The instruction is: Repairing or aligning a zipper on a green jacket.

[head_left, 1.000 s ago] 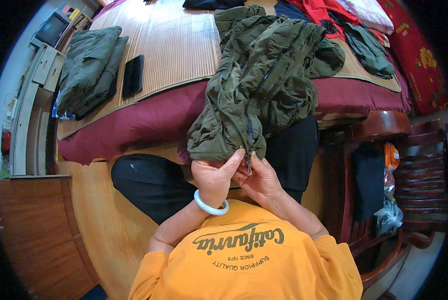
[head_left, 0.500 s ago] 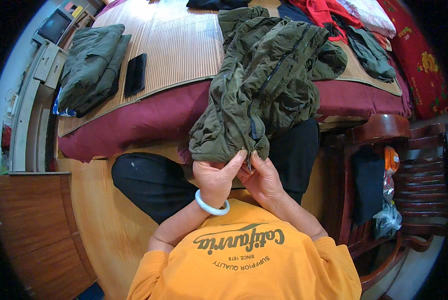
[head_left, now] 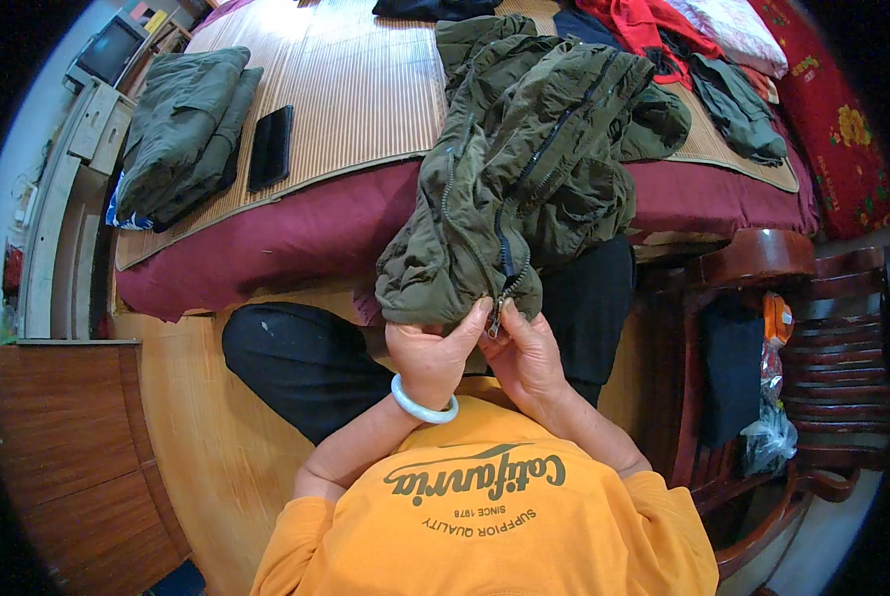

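Observation:
A dark olive-green jacket (head_left: 554, 149) lies over the bed's front edge, its lower end hanging toward me above my lap. At its hem, the bottom of the front zipper (head_left: 506, 260) comes down between my hands. My left hand (head_left: 433, 348), with a pale bangle on the wrist, pinches the hem's left side close to the zipper end. Opposite it, my right hand (head_left: 526, 356) pinches the other zipper edge between thumb and fingers. Both thumbs point up and nearly meet at the zipper's bottom. The fingers behind the cloth are partly hidden.
On the bed mat (head_left: 336, 79) lie folded green clothes (head_left: 182, 129) and a black phone (head_left: 270, 149) at left. Red cloth (head_left: 644, 35) and another green garment (head_left: 738, 109) rest at far right. A dark wooden chair (head_left: 763, 256) stands right; a wooden cabinet (head_left: 68, 457) stands left.
Both hands stay at the zipper's bottom. The hem by my right hand has shifted slightly right, and the metal zipper end shows a little more between my thumbs.

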### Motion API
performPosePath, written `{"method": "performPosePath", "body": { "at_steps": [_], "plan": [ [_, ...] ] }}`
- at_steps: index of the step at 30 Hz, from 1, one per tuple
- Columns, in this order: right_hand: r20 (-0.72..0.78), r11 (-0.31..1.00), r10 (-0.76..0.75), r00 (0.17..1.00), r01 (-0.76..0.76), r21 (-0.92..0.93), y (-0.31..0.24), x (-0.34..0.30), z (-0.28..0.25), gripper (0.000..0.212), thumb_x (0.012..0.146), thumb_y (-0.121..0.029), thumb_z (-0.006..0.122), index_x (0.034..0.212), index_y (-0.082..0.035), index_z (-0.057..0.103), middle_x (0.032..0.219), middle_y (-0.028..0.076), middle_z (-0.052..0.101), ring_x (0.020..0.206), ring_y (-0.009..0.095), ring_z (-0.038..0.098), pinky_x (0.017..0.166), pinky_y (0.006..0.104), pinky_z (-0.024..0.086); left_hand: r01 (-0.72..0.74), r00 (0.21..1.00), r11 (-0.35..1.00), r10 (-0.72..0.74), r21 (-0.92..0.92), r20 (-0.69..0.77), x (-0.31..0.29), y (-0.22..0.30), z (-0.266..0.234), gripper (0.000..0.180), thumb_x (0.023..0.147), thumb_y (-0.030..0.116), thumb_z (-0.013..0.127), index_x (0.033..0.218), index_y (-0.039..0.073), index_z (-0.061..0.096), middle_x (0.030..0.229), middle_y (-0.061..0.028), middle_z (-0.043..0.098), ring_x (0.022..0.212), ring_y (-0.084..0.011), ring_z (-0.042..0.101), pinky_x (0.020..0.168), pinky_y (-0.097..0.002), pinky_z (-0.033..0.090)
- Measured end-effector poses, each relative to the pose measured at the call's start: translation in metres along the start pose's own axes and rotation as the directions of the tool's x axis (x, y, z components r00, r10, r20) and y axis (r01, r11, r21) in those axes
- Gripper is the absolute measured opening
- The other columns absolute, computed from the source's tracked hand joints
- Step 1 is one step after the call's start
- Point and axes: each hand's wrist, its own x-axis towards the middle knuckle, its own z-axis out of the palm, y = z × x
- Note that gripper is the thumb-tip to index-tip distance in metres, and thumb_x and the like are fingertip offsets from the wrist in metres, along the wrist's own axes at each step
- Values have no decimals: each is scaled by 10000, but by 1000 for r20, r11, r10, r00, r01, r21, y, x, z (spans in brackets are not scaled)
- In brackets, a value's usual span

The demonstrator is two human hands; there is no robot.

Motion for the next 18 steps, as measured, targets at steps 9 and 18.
{"method": "performPosePath", "body": {
  "at_steps": [9,18],
  "plan": [
    [36,954,-245,969,248,-170,1,3,-3,261,913,-84,605,1171,-98,572,1070,-3,631,922,101,587,775,250,463,-59,996,995,53,80,74,0,1,-3,343,756,-107,689,1081,-35,606,1053,-76,653,962,-158,622,881,-305,490],
    [44,916,-259,965,260,-305,0,6,-9,215,886,-48,628,1095,-87,599,972,-9,643,810,80,574,716,241,458,24,974,998,-37,58,225,7,1,-17,299,780,-78,686,1065,-39,609,1022,-71,657,930,-147,624,854,-297,494]
  ]
}}
